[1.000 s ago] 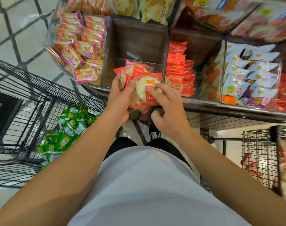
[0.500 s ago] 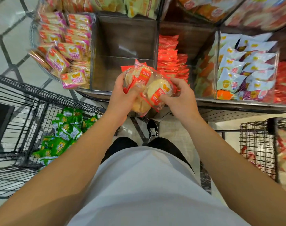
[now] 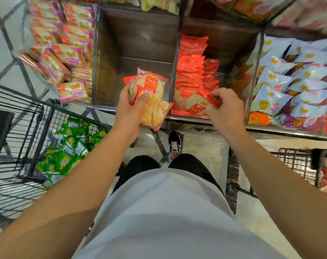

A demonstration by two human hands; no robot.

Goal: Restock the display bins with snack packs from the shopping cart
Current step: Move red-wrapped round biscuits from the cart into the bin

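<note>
Left hand (image 3: pixel 130 111) is gripping two rice-cracker packs (image 3: pixel 149 98) at frame centre; right hand (image 3: pixel 221 107) is pinching one pack (image 3: pixel 196 105) over the red-pack bin (image 3: pixel 174 71), immediately right; right hand nearer.

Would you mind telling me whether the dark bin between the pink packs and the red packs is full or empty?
Empty: the dark middle bin shows only bare floor and walls.

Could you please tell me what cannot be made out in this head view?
- Right hand: whether it pinches a red pack; its curled fingers hide the contact.
- Blue-white packs: print blurred.
- Right cart: cut off by the edge.
</note>
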